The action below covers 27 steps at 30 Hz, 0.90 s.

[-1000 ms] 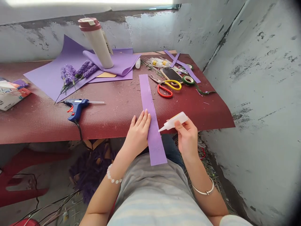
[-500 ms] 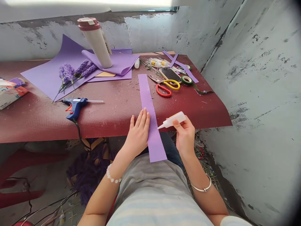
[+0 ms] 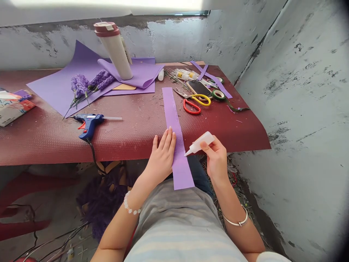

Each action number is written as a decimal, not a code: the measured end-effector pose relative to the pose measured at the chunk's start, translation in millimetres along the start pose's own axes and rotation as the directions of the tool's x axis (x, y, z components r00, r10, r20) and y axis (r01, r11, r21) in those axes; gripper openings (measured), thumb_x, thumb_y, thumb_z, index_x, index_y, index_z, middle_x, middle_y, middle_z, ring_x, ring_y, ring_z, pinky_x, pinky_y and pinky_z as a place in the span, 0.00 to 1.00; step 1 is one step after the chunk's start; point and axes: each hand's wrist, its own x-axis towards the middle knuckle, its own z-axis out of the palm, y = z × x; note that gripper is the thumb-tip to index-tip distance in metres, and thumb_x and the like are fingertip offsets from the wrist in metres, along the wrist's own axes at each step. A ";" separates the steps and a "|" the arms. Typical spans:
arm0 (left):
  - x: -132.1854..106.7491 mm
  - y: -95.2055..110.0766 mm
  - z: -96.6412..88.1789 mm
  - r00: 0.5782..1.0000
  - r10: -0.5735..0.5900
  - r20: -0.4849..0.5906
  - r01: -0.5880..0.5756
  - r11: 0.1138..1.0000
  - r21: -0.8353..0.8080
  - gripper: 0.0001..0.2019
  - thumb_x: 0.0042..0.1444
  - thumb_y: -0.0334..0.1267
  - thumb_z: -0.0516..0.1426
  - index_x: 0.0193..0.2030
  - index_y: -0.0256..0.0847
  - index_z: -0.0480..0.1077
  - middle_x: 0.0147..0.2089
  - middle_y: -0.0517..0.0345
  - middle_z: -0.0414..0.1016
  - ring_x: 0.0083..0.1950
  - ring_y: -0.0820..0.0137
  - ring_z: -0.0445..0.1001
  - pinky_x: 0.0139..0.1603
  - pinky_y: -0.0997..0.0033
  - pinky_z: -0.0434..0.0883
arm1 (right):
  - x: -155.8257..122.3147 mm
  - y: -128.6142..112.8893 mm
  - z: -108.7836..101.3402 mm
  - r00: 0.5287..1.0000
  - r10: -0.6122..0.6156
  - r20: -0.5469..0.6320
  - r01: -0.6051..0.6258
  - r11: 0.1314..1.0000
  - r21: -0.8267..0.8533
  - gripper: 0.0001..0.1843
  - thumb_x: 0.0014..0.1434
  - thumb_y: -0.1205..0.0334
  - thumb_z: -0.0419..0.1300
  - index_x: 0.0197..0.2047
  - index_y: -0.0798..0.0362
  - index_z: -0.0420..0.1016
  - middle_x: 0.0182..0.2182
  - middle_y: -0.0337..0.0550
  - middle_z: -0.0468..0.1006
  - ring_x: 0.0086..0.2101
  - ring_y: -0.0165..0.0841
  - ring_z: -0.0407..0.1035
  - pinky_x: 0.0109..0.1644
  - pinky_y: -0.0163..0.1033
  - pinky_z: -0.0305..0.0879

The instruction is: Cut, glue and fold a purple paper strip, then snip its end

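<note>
**A:** Okay, what are we looking at on this bench?

**B:** We've got a long purple paper strip [image 3: 170, 109] running toward the person's lap, its near end sticking out past the table edge. The left hand [image 3: 162, 158] lies open and flat on the strip, pressing it down, not gripping. The right hand [image 3: 216, 158] pinches a white glue bottle [image 3: 200, 143] tilted over, nozzle right at the strip's edge. We can't tell if it's touching.

**A:** And the table?

**B:** It's covered with a dark red textured sheet [image 3: 131, 136], littered with dry bits. Up top we see purple paper sheets [image 3: 60, 87], paper lavender stems [image 3: 87, 85], and a cream tumbler [image 3: 114, 51]. A blue hot glue gun [image 3: 89, 123] lies to the left, with red-and-yellow-handled scissors [image 3: 201, 98], a phone [image 3: 197, 87], and green floral tape [image 3: 218, 95] to the right.

**A:** What about the room?

**B:** Peeling grey concrete walls [image 3: 300, 109] box in the corner, with bright light along the top. Under the table we spot a purple heap [image 3: 99, 203] and a red plastic stool [image 3: 16, 225].
</note>
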 end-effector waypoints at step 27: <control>-1.1 -0.4 2.9 0.999 0.003 -0.037 -0.003 1.000 0.010 0.37 0.71 0.36 0.46 0.80 0.24 0.34 0.80 0.24 0.46 0.82 0.46 0.47 0.77 0.35 0.48 | -0.8 -15.0 7.0 0.983 -0.129 0.132 0.160 0.951 -0.263 0.11 0.60 0.53 0.72 0.39 0.47 0.76 0.34 0.37 0.84 0.37 0.38 0.80 0.45 0.41 0.75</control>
